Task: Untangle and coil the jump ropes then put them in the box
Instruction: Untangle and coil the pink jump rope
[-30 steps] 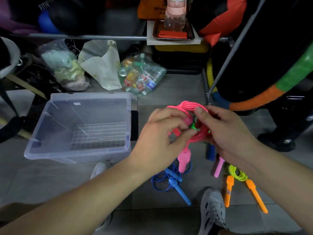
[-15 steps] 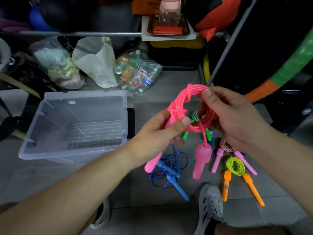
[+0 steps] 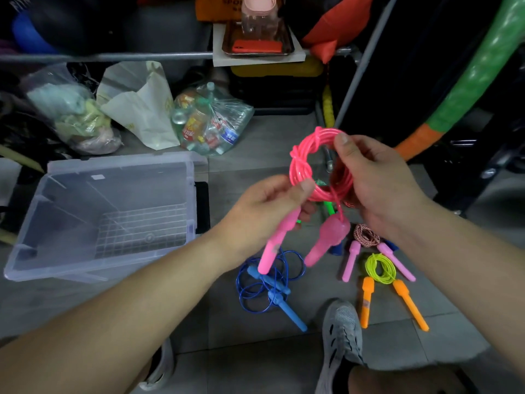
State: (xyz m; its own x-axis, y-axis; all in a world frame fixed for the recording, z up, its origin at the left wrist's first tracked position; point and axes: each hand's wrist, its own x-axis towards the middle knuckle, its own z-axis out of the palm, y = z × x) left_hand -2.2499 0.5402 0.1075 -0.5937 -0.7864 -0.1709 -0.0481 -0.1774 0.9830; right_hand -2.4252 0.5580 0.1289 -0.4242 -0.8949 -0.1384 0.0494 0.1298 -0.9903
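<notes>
On grey tiles (image 3: pixel 460 317), jump ropes (image 3: pixel 366 300) lie near a box (image 3: pixel 119 169).

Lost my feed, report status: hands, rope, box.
Left hand and right hand grip coiled pink jump rope. Clear box holds no ropes. Nothing blocks it.

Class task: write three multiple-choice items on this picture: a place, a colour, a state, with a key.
1. Where is the clear box? A on a shelf; B on the floor, left of the left hand; C on a chair.
2. What colour handles has the yellow-green rope? A white; B black; C orange.
3. How is the pink rope? A coiled, in left hand and right hand; B stretched straight; C inside the box.
Key: 1 B, it stands on tiles; 2 C, two orange handles lie by its coil; 3 A, both hands pinch its loops.
</notes>
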